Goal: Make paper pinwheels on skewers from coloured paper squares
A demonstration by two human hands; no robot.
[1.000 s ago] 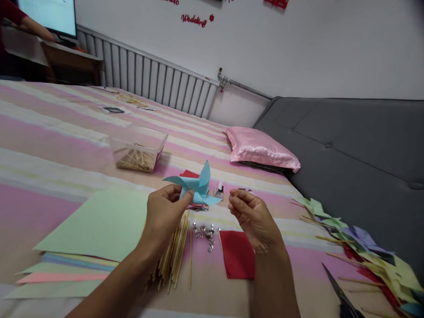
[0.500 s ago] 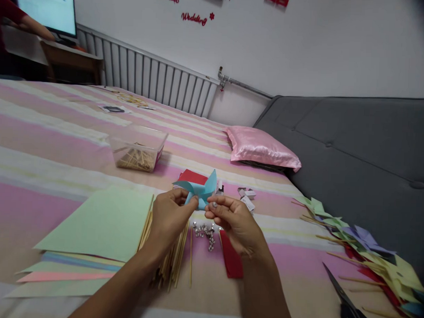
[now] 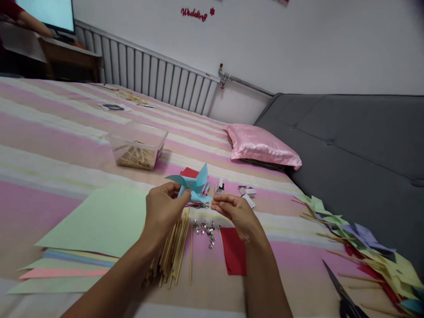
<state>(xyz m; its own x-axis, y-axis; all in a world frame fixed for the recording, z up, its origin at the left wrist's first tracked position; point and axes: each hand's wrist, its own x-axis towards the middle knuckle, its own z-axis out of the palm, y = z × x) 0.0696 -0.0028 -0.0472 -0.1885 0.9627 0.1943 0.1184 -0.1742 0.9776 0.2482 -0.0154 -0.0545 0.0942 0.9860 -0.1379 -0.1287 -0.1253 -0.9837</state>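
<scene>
Over the striped bed (image 3: 42,125), the two hands have parted again. Half a second ago they met at the middle of the blue pinwheel (image 3: 193,185); now the left hand (image 3: 163,210) alone pinches it at its centre between thumb and fingertips and holds it up above the bed, blades spread. The right hand (image 3: 234,213) has drawn back a little to the right, thumb and fingertips pressed together just beside the lower blade; whether they grip some small piece, I cannot tell. So the work at the pinwheel's centre looks paused or just done.

Around them, the grey headboard (image 3: 355,145) runs along the right. A stack of paper sheets (image 3: 98,220) lies to the left, a pink pillow (image 3: 261,149) beyond, a heap of finished pinwheels (image 3: 369,248) to the right, with scissors (image 3: 349,303) near it. A clear box (image 3: 137,149) holds sticks; more sticks (image 3: 174,250) lie under the left wrist, beside a red paper square (image 3: 234,255) and small metal pins (image 3: 204,230). Nothing blocks either hand. Another person's arm (image 3: 32,25) shows far off.
</scene>
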